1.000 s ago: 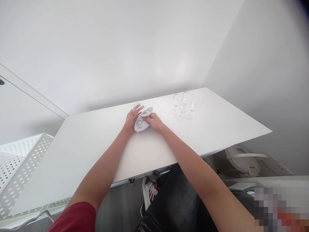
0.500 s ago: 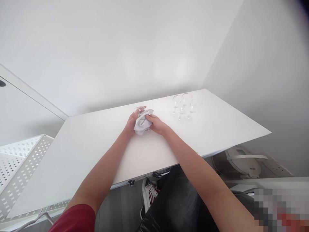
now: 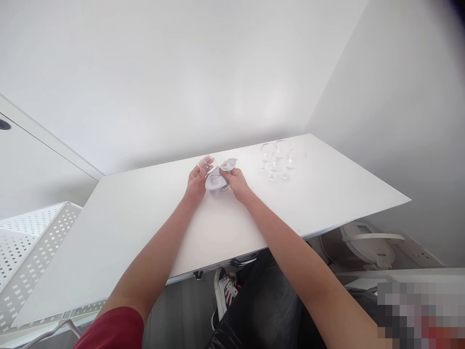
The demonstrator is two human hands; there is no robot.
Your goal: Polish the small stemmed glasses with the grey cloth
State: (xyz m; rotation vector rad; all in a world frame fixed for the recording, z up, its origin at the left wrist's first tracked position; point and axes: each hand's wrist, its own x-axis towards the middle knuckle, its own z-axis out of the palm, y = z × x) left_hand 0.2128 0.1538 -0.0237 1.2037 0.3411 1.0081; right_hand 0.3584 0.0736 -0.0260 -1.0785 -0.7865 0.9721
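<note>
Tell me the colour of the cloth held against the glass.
Plain pale grey cloth, no pattern, bunched against the clear glass; the head view shows it best.

Only one view: worn on the head, looking forward and down at a white table (image 3: pixel 127 218) from fairly near (wide lens, so the wall (image 3: pixel 181 72) shows too).
</note>
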